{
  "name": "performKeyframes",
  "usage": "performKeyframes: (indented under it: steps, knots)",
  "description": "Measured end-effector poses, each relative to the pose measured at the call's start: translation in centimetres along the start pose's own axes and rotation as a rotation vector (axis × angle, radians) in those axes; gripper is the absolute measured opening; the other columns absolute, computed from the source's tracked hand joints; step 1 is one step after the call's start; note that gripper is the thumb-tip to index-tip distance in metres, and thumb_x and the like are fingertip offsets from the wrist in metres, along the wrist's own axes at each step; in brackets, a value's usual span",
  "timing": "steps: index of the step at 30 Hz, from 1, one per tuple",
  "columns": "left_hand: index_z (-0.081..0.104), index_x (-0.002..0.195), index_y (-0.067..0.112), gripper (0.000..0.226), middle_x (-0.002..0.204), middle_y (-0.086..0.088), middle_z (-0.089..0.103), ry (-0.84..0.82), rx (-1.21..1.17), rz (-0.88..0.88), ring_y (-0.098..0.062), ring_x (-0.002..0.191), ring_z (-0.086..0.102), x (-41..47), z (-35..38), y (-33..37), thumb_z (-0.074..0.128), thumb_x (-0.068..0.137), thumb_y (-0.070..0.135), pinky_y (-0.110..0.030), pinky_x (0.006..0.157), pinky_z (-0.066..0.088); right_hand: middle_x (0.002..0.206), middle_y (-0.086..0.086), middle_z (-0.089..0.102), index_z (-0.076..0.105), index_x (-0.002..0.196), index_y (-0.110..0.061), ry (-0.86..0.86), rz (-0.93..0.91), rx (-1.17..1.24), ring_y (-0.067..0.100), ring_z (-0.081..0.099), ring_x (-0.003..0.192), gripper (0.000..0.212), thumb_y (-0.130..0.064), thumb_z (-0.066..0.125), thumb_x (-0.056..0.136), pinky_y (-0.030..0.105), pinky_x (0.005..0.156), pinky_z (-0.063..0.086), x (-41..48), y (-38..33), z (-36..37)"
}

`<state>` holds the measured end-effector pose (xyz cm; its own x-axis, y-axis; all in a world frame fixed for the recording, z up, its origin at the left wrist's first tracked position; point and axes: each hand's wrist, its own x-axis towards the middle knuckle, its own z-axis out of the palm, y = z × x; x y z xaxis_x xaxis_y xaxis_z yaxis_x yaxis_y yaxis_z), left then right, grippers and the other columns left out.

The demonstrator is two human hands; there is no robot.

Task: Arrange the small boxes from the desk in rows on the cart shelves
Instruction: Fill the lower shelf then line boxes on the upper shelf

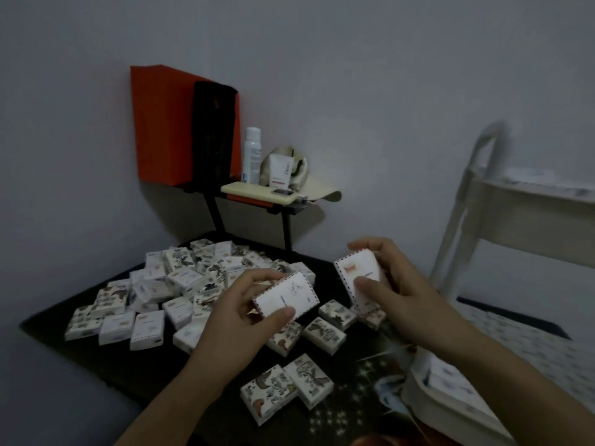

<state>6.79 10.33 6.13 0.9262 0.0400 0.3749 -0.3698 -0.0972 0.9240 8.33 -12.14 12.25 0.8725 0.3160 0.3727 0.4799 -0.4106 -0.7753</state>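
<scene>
Several small white patterned boxes (180, 284) lie heaped on a dark desk (51, 320). My left hand (238, 313) grips one white box (286, 296) by its ends, held above the pile. Further right, my right hand (392, 281) holds a second white box (359, 280) tilted on edge, thumb on its face. A white cart (476, 226) stands at the right, blurred; its lower shelf (450, 391) holds a few boxes in a row.
A small raised stand (257, 196) at the back of the desk carries an orange box (161, 123), a spray can (251, 154), a tube and a phone. Loose boxes (286, 387) lie near the desk's front. Grey walls close in behind and left.
</scene>
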Motion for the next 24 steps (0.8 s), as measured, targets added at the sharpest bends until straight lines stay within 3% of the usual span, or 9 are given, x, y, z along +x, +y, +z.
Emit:
performKeyframes:
  steps: [2, 4, 7, 10, 14, 17, 19, 21, 24]
  knots:
    - [0.068, 0.103, 0.037, 0.035, 0.107, 0.022, 0.066, -0.033, -0.023, 0.044, 0.001, 0.097, 0.064, 0.1, 1.2, 1.6, 0.073, 0.082, 0.010, -0.025, 0.077, 0.057, 0.105, -0.016, 0.060, 0.046, 0.121, -0.049, 0.016, -0.050, -0.081, 0.020, 0.061, 0.094, 0.040, -0.018, 0.053, 0.096, 0.043, 0.083, 0.052, -1.0, -1.5, -1.8]
    - [0.070, 0.106, 0.033, 0.035, 0.106, 0.020, 0.067, -0.066, -0.043, 0.088, -0.001, 0.098, 0.065, 0.3, 2.4, 3.2, 0.072, 0.083, 0.008, -0.023, 0.076, 0.057, 0.112, -0.027, 0.055, 0.046, 0.123, -0.052, 0.039, -0.111, -0.141, 0.003, 0.054, 0.106, 0.043, -0.019, 0.053, 0.096, 0.030, 0.089, 0.047, -2.2, -3.1, -3.7]
    - [0.071, 0.108, 0.029, 0.035, 0.104, 0.016, 0.070, -0.125, -0.069, 0.159, -0.002, 0.097, 0.066, 0.5, 4.5, 5.8, 0.073, 0.081, 0.006, -0.021, 0.073, 0.057, 0.105, -0.033, 0.055, 0.047, 0.119, -0.055, 0.088, -0.160, -0.196, -0.008, 0.055, 0.095, 0.044, -0.019, 0.054, 0.095, 0.012, 0.078, 0.043, -3.9, -5.3, -6.6]
    - [0.073, 0.106, 0.029, 0.036, 0.101, 0.014, 0.071, -0.185, -0.080, 0.233, -0.004, 0.093, 0.067, 1.0, 6.4, 8.5, 0.075, 0.078, 0.007, -0.020, 0.069, 0.055, 0.098, -0.020, 0.061, 0.050, 0.118, -0.051, 0.137, -0.181, -0.213, 0.004, 0.060, 0.083, 0.043, -0.017, 0.055, 0.093, 0.015, 0.073, 0.049, -5.4, -7.3, -9.4]
    - [0.069, 0.110, 0.036, 0.045, 0.101, 0.012, 0.071, -0.213, -0.018, 0.352, -0.009, 0.094, 0.068, 2.3, 9.1, 12.2, 0.080, 0.069, 0.025, -0.027, 0.074, 0.058, 0.102, -0.010, 0.066, 0.056, 0.114, -0.039, 0.201, -0.169, -0.205, 0.010, 0.066, 0.093, 0.036, -0.015, 0.059, 0.088, 0.025, 0.077, 0.056, -6.7, -9.3, -13.7]
    - [0.065, 0.110, 0.041, 0.049, 0.088, 0.028, 0.063, -0.064, 0.167, 0.505, -0.003, 0.073, 0.059, 3.6, 11.1, 15.2, 0.083, 0.064, 0.036, -0.027, 0.073, 0.055, 0.101, -0.009, 0.067, 0.056, 0.109, -0.036, 0.336, -0.163, -0.312, 0.005, 0.065, 0.088, 0.030, -0.020, 0.064, 0.085, 0.025, 0.073, 0.056, -6.9, -10.3, -17.7]
    - [0.066, 0.107, 0.040, 0.045, 0.089, 0.032, 0.062, -0.043, 0.204, 0.597, -0.004, 0.053, 0.049, 4.6, 12.4, 17.5, 0.080, 0.064, 0.042, -0.021, 0.056, 0.050, 0.098, -0.012, 0.066, 0.058, 0.103, -0.037, 0.464, -0.157, -0.442, 0.001, 0.059, 0.076, 0.027, -0.022, 0.068, 0.083, 0.015, 0.064, 0.048, -6.7, -10.7, -20.4]
    - [0.068, 0.105, 0.039, 0.039, 0.092, 0.025, 0.067, -0.087, 0.203, 0.645, -0.007, 0.044, 0.047, 5.7, 13.9, 19.7, 0.079, 0.068, 0.039, -0.024, 0.047, 0.050, 0.096, -0.011, 0.067, 0.059, 0.100, -0.035, 0.560, -0.119, -0.531, 0.006, 0.054, 0.070, 0.025, -0.026, 0.073, 0.081, 0.017, 0.059, 0.043, -6.4, -10.8, -23.1]
    - [0.068, 0.105, 0.035, 0.035, 0.098, 0.018, 0.067, -0.114, 0.264, 0.677, -0.005, 0.046, 0.060, 8.3, 16.3, 22.3, 0.082, 0.073, 0.028, -0.023, 0.053, 0.050, 0.099, -0.005, 0.066, 0.061, 0.101, -0.029, 0.626, -0.055, -0.464, 0.008, 0.060, 0.072, 0.025, -0.024, 0.076, 0.081, 0.017, 0.054, 0.043, -5.5, -10.5, -26.3]
